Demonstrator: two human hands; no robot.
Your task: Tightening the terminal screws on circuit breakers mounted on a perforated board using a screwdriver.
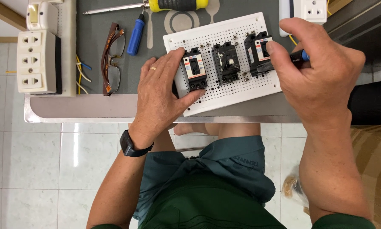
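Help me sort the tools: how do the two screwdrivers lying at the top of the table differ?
The yellow-handled screwdriver is longer and lies crosswise, its bare metal shaft pointing left. The blue-handled screwdriver is shorter and slimmer and lies nearly lengthwise beside the glasses; its shaft is barely visible. Both rest untouched on the grey table.

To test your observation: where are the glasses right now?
In the head view, the glasses lie folded on the grey table, left of the left hand, between the socket strip and the blue screwdriver.
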